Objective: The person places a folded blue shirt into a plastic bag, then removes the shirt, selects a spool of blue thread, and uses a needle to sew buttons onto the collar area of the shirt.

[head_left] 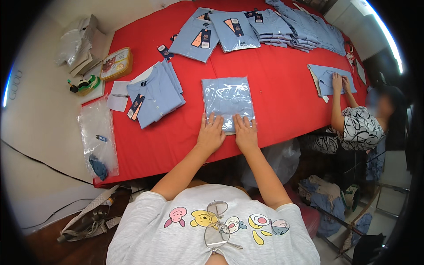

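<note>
A folded light-blue shirt in a clear plastic bag [227, 97] lies flat on the red-covered table in front of me. My left hand [211, 133] rests on its near left corner, fingers stretched out and lying flat. On the near right corner, my right hand [245, 132] lies the same way, fingers spread. Neither hand grips anything; both touch the plastic near the bag's close edge. To the left is a pile of folded blue shirts [161, 95] with a dark and orange hang tag [136, 107] on the top one.
Bagged shirts [234, 31] and stacked blue shirts [271, 26] line the far side. Clear plastic bags [95, 121], a tin box [116, 63] and a tape dispenser [88, 84] sit at left. At right a co-worker's hands [340, 82] work on another blue shirt [324, 75].
</note>
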### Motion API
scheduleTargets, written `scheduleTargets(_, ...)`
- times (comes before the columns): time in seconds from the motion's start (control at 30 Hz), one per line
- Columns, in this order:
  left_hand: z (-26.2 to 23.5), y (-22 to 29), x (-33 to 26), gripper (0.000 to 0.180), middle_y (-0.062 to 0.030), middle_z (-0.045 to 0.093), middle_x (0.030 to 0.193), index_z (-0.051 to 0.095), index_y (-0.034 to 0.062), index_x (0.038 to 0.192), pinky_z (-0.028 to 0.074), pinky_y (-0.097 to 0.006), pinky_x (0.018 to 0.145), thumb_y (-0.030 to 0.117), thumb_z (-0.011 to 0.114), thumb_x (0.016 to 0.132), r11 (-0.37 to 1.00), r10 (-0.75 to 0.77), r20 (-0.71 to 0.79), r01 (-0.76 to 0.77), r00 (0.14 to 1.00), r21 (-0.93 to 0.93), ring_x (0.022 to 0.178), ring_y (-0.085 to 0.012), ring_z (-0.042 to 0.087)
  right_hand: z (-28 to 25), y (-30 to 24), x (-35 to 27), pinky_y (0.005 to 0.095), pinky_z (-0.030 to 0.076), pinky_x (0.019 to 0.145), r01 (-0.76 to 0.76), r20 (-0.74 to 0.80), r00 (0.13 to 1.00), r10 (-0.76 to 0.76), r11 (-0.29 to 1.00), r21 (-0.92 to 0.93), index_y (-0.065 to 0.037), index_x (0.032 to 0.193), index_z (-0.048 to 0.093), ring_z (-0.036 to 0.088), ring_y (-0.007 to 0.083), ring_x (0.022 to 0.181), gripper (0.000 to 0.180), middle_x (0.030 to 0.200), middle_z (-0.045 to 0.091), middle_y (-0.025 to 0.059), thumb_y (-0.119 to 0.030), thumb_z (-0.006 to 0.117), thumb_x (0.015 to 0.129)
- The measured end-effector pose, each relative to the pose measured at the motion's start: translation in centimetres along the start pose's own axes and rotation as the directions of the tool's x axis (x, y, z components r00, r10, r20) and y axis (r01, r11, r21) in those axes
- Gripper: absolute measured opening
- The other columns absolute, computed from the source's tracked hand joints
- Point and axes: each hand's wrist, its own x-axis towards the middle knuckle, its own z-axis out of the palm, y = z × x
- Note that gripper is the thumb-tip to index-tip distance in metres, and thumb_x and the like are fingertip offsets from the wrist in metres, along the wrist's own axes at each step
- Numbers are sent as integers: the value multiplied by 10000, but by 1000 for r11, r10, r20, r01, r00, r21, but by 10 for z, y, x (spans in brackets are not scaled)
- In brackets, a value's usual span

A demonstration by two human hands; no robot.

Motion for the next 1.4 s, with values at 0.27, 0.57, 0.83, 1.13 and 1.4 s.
scheduleTargets(0.27,-13,-28,-9,696,-164,510,1495,534,-19,1465,168,-618,1259,379,646,906,997,-74,54,74,996,0,1462,-370,410,-8,54,-5,590,311,1185,-271,75,960,271,963,-3,-61,1483,551,520,310,1346,544,1501,567,63,-115,537,942)
scheduleTargets(0.57,-13,-45,-7,678,-236,461,1325,439,-30,1389,532,-423,947,11,770,798,554,-570,100,472,815,-686,1115,-334,604,-52,10,-12,548,379,1136,-36,-143,984,105,908,417,-73,1531,477,490,418,1368,819,1477,513,244,-303,809,819)
scheduleTargets(0.83,37,-44,1,378,-56,655,802,591,-22,1206,517,-306,540,128,761,903,-29,-506,535,606,677,-795,637,-147,623,-21,-50,5,616,386,1103,58,-69,997,-42,965,255,-127,1602,401,431,414,1451,976,1603,410,236,-436,824,779)
scheduleTargets(1.13,-20,-52,60,170,35,616,724,678,101,888,439,-254,519,249,660,970,-225,-205,788,756,581,-615,592,-75,572,-4,-5,19,531,459,1027,181,-117,978,-172,981,71,-107,1544,478,531,373,1346,805,1577,473,196,-180,738,785)
scheduleTargets(1.4,-85,-91,73,223,-38,681,903,672,55,1036,521,-265,773,259,580,1028,-229,-354,573,525,740,-820,803,-126,650,-57,51,130,435,574,819,193,-353,933,75,722,664,-46,1336,668,720,326,946,449,1127,735,215,41,621,898)
